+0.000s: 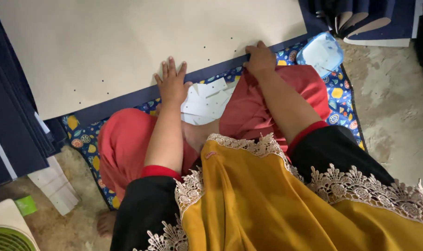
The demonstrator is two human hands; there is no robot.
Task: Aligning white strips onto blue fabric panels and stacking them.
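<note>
A large cream cardboard sheet dotted with small punched holes lies flat on a dark navy board, whose near edge shows as a thin strip over a blue patterned floor mat. The left hand rests open, fingers spread, on that navy edge. The right hand curls its fingers onto the same edge, though whether it grips is unclear. Small white paper pieces lie between the hands. Bare concrete floor opens to the right.

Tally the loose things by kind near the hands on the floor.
Large cream sheet: 1
Pile of small white paper pieces: 1
Pale blue tub lid: 1
Patterned mat: 1
Total: 4
</note>
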